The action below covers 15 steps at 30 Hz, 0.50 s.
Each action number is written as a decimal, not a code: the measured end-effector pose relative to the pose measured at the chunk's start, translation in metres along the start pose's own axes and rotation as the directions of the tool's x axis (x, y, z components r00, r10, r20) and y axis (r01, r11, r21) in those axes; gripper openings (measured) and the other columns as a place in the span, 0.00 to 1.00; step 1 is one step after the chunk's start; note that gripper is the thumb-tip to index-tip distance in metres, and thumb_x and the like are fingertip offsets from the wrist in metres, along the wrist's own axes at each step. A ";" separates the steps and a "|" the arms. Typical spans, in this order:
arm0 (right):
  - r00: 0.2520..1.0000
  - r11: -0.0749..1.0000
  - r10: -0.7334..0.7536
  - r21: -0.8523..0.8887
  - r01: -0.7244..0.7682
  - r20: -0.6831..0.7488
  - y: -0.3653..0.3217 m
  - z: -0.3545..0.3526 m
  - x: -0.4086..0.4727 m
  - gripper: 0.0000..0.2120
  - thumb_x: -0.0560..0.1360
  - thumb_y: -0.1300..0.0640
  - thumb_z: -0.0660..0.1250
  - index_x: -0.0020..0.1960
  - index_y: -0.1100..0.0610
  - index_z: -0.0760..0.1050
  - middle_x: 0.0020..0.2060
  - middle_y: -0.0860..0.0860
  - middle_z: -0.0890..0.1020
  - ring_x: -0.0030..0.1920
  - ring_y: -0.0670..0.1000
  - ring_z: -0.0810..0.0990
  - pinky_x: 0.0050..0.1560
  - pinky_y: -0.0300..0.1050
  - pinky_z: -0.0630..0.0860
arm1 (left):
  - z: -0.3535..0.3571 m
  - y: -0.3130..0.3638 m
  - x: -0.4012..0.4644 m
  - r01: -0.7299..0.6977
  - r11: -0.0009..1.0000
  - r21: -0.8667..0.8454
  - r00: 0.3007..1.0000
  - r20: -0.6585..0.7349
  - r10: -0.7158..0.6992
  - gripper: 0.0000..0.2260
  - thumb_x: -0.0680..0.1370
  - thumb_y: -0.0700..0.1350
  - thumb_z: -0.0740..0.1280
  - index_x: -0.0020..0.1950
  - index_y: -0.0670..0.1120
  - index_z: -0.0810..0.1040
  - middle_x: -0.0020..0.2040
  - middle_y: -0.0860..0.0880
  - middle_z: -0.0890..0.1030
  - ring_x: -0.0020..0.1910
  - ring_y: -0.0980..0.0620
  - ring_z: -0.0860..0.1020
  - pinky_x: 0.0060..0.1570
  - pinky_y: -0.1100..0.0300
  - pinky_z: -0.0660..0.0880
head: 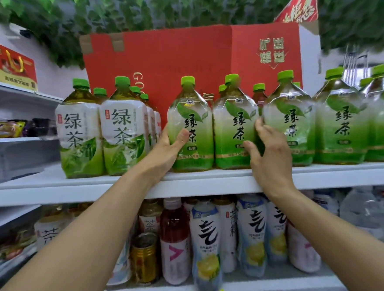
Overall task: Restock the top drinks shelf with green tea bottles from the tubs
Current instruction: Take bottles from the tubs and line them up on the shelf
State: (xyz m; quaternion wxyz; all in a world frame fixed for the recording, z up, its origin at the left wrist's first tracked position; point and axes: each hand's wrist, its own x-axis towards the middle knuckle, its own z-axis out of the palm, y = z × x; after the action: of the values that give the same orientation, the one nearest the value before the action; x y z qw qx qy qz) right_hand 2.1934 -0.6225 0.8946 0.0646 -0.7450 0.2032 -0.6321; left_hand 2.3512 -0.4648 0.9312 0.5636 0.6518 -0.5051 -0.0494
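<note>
Large green tea bottles with green caps stand in a row on the white top shelf [206, 185]. My left hand [170, 148] grips the lower left side of one bottle [191, 125], thumb across its label. My right hand [268, 155] holds a tilted bottle [288, 120] that leans left, fingers on its left side, thumb near the neighbouring upright bottle [233, 125]. Two more of these bottles [342, 124] stand to the right. The tubs are out of view.
White-labelled green tea bottles [101, 127] stand at the shelf's left end. A red carton [193, 54] sits behind the row. Below, a shelf holds mixed drinks [204, 241] and a gold can [143, 255]. Leafy decoration hangs overhead. A side shelf on the left carries a box [12, 67].
</note>
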 end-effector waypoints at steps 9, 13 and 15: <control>0.992 0.995 0.088 0.029 -0.091 0.090 -0.005 -0.012 -0.008 0.28 0.78 0.60 0.69 0.76 0.57 0.65 0.62 0.54 0.71 0.65 0.53 0.68 0.68 0.42 0.65 | 0.002 -0.007 0.002 -0.055 0.998 -0.010 0.995 -0.082 0.054 0.49 0.69 0.68 0.68 0.82 0.59 0.45 0.78 0.52 0.66 0.76 0.47 0.66 0.76 0.44 0.61; 0.998 0.985 0.066 -0.163 -0.063 0.009 0.012 -0.040 -0.018 0.27 0.75 0.58 0.72 0.73 0.55 0.70 0.63 0.56 0.69 0.65 0.55 0.67 0.68 0.47 0.65 | 0.009 -0.009 0.003 -0.032 0.998 0.060 0.994 -0.103 0.038 0.59 0.66 0.63 0.75 0.81 0.56 0.35 0.82 0.50 0.57 0.79 0.46 0.58 0.77 0.45 0.55; 0.986 0.973 0.164 -0.164 -0.163 -0.010 0.025 -0.057 -0.015 0.32 0.74 0.55 0.73 0.75 0.55 0.65 0.66 0.57 0.67 0.68 0.55 0.64 0.71 0.47 0.62 | 0.010 -0.008 0.004 -0.017 0.998 0.063 0.994 -0.106 0.024 0.58 0.68 0.59 0.77 0.81 0.56 0.34 0.82 0.50 0.55 0.80 0.46 0.57 0.77 0.45 0.54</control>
State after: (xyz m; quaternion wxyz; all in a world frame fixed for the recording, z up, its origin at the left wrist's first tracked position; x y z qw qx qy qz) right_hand 2.1311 -0.6300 0.8828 0.0554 -0.7298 0.3150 -0.6042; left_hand 2.3520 -0.4760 0.9233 0.5698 0.6655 -0.4821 0.0072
